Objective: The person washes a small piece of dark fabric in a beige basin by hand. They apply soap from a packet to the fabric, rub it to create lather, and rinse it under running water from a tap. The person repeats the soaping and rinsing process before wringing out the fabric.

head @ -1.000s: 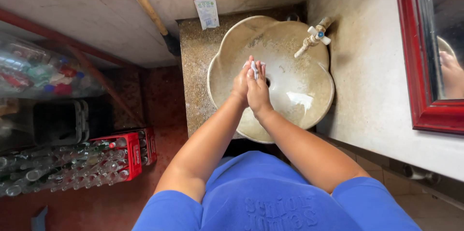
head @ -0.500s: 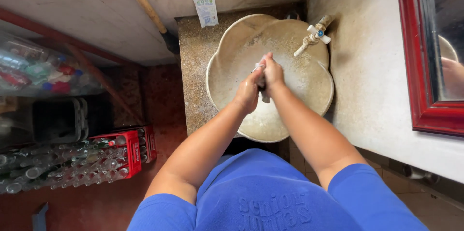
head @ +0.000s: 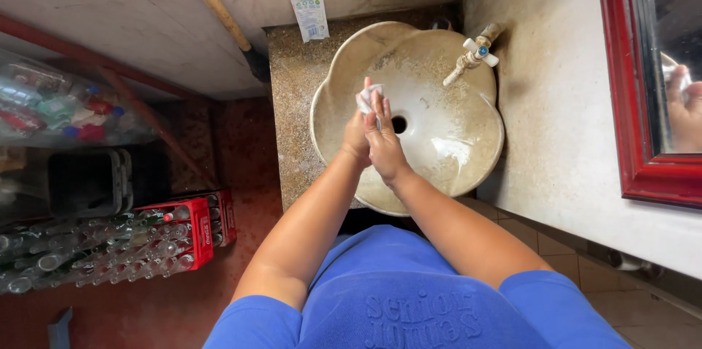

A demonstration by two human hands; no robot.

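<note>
Left hand: the left hand was pressed palm to palm against the other, fingers nearly straight and close together, pointing away from the body. It touched the small white piece at its fingertips.
Right hand: the right hand lay flat against the left, fingers stretched and only slightly spread, its back turned up to the camera. Neither hand was curled into a fist; both were flattened, with the white piece caught between them.
White piece: a small white piece, crumpled or lumpy, stuck out from between the fingertips of both hands. Whether it was soap, paper or cloth could not be told.
Where it was: the piece and both hands were over the basin, just beside the drain hole and on the side away from the tap.
Basin: beige stone, flower-shaped rim, wet and shiny on the side nearer the body.
Tap: a pale tap with a white cross handle stood out from the wall above the far rim, well apart from the hands. No stream of water could be made out.
Counter: speckled stone counter under the basin, with a small printed sachet at its far edge.
Wall side: a red-framed mirror hung on the pale wall.
Floor side: a red crate of empty glass bottles stood on the reddish floor, well apart from the basin.
Clothing: blue short-sleeved shirt.
</note>
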